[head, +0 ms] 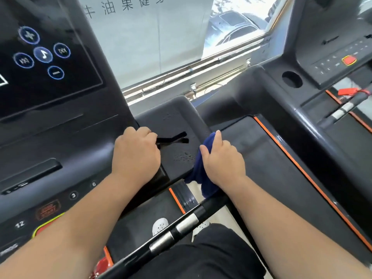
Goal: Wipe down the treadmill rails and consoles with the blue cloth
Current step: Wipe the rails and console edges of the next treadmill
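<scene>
Grips blue cloth (201, 170) in right hand (222, 160) against console tray (173, 117) edge. Rests left hand (135, 153) beside, curled; cannot tell any hold.

Both bare forearms reach forward. The left hand (135, 152) is curled into a fist; the right hand (222, 160) grips the blue cloth (201, 174).

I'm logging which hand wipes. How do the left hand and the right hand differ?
The right hand grips the blue cloth; the left hand has curled fingers and no cloth. The right hand is at the right edge of the side panel, where the cloth hangs down; the left hand rests at its left side, by the console. Both are bare and at the same panel.
</scene>
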